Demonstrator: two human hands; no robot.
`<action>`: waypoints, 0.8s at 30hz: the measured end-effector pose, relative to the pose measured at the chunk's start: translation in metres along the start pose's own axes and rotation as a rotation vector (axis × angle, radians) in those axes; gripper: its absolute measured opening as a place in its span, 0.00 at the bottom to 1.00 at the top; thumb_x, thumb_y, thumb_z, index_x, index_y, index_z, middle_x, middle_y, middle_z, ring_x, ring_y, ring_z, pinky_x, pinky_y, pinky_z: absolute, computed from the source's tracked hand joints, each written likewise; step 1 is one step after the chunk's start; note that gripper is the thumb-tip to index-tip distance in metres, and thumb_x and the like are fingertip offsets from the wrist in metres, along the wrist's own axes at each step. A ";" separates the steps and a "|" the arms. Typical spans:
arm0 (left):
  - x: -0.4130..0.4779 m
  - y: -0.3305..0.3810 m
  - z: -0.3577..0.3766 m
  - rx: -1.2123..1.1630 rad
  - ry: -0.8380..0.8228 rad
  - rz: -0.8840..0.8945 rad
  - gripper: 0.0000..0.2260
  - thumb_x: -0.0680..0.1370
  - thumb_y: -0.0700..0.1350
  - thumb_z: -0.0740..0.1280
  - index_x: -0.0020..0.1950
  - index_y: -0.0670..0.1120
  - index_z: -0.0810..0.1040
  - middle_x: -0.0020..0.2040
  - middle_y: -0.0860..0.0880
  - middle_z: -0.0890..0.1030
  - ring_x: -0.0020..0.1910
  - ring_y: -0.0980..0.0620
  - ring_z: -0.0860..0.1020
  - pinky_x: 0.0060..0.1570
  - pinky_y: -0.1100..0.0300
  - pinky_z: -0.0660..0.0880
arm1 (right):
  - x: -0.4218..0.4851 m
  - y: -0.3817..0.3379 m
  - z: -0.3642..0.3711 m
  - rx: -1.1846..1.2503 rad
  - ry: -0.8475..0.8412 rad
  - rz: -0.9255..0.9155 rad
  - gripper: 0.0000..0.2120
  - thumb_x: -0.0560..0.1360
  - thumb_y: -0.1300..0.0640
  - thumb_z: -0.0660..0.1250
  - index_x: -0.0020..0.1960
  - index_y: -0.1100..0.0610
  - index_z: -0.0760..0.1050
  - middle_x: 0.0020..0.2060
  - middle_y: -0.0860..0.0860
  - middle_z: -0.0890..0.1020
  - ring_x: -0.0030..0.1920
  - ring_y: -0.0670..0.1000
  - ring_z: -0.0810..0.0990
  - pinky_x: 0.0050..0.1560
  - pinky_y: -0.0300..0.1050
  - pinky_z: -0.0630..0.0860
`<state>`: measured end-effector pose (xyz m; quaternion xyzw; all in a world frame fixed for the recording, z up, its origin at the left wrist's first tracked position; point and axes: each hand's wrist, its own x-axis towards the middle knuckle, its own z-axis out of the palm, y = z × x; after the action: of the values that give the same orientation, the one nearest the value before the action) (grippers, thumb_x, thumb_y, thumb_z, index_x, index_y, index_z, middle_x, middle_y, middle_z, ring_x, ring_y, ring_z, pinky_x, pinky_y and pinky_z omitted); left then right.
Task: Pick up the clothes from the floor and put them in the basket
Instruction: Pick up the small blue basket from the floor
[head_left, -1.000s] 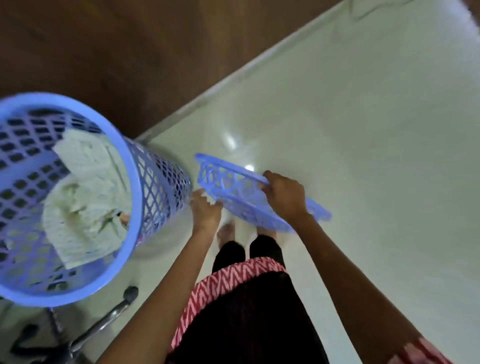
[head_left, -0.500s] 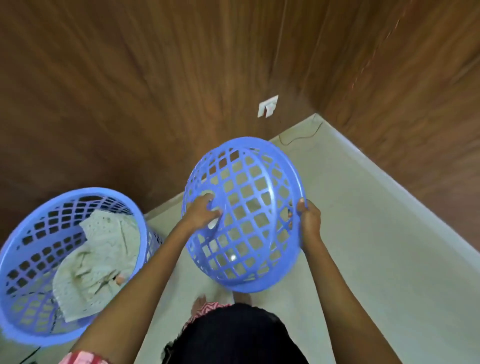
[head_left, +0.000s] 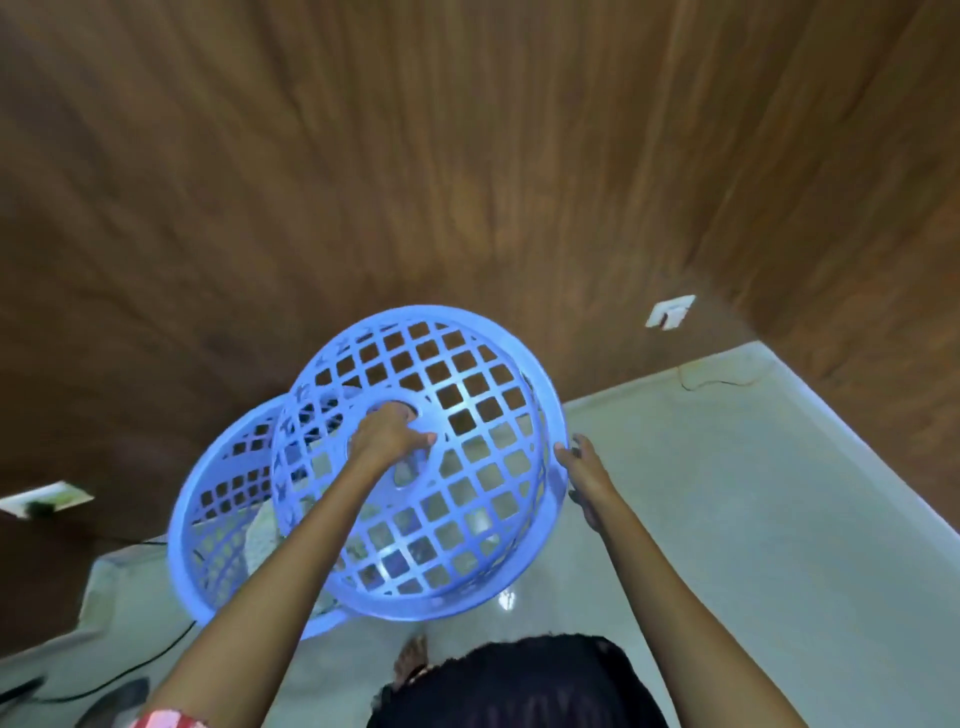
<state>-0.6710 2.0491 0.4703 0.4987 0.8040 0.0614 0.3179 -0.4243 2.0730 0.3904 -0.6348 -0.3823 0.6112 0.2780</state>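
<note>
A black garment (head_left: 519, 686) is showing at six o'clock, a red-and-white sleeve (head_left: 166, 721) at seven; left hand (head_left: 387, 439) and right hand (head_left: 584, 467) are going bare.

A single wide-angle camera, worn on the person's head, looks forward and steeply down along both forearms. The left hand (head_left: 387, 441) and right hand (head_left: 587, 475) sit near mid-frame at arm's reach from the lens, and the blue lattice lid (head_left: 441, 616) they hold fills the centre. Beyond the fingers the wood-panelled wall (head_left: 467, 156) curves across the upper frame. The pale floor (head_left: 753, 519) spreads below and right of them. Left of the left fingers and farther off is the blue basket (head_left: 179, 519). Nearer than the fingers, at the bottom edge, are dark clothing (head_left: 519, 686) and a bare foot (head_left: 413, 660).
</note>
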 end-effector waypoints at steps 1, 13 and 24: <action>0.002 -0.021 -0.005 -0.011 0.020 -0.048 0.28 0.74 0.54 0.68 0.67 0.37 0.72 0.68 0.38 0.73 0.63 0.40 0.75 0.62 0.45 0.72 | -0.002 -0.003 0.019 -0.038 -0.043 0.006 0.26 0.77 0.53 0.62 0.72 0.59 0.61 0.65 0.57 0.69 0.67 0.57 0.70 0.63 0.53 0.67; 0.057 -0.218 -0.040 -0.185 -0.044 -0.388 0.23 0.78 0.47 0.62 0.68 0.33 0.68 0.67 0.34 0.72 0.63 0.38 0.74 0.63 0.46 0.70 | -0.005 -0.010 0.175 -0.184 -0.146 0.115 0.15 0.76 0.60 0.60 0.62 0.55 0.72 0.53 0.52 0.74 0.53 0.52 0.73 0.50 0.47 0.70; 0.089 -0.238 -0.035 -0.475 -0.143 -0.287 0.30 0.78 0.44 0.64 0.77 0.43 0.56 0.78 0.44 0.58 0.74 0.42 0.63 0.69 0.46 0.66 | -0.019 0.001 0.207 -0.230 -0.120 0.137 0.09 0.76 0.60 0.61 0.56 0.55 0.74 0.49 0.52 0.76 0.47 0.52 0.76 0.48 0.47 0.73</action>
<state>-0.8988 2.0136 0.3588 0.2944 0.8051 0.1669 0.4872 -0.6286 2.0336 0.3799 -0.6494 -0.4215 0.6177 0.1379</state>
